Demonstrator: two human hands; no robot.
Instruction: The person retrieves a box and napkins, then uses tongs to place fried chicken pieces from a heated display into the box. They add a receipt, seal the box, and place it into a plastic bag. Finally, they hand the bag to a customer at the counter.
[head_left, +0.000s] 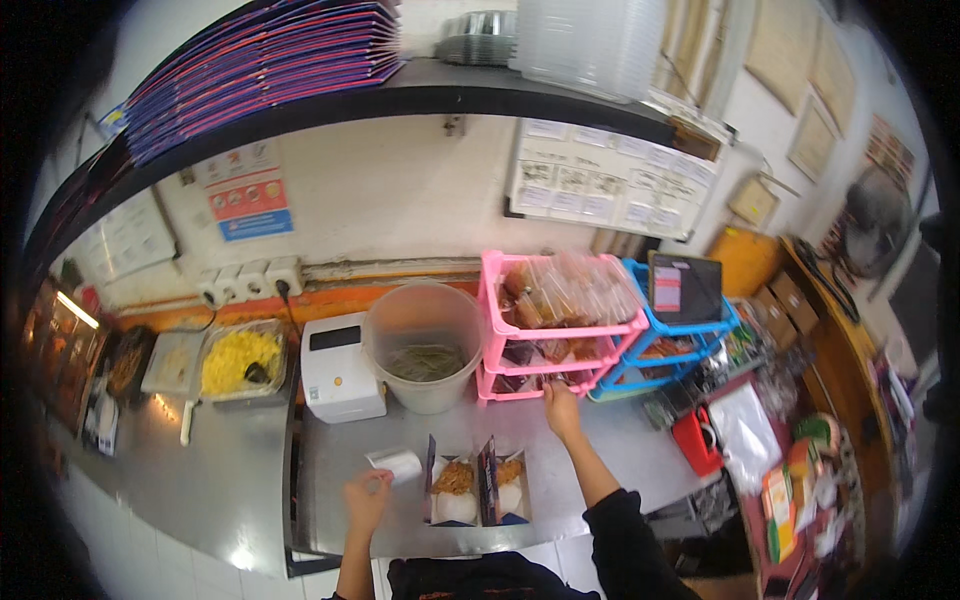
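My left hand (366, 498) is low over the steel table, thumb and fingertips pinching the near edge of a white paper slip (399, 466). My right hand (561, 409) reaches to the front of the lowest tier of a pink plastic rack (491, 330). Its fingertips are partly hidden among dark packets there, so I cannot tell whether they grip one. Between my hands stand two open printed cardboard boxes, a left box (429, 480) and a right box (489, 495). Each holds white rice (453, 508) and a piece of fried chicken (454, 478).
A white label printer (341, 375) and a translucent plastic bucket (424, 397) stand behind the boxes. Right of the pink rack, a blue rack (637, 341) carries a tablet (684, 289). A yellow food tray (241, 364) lies left. Overhead runs a dark shelf (450, 99).
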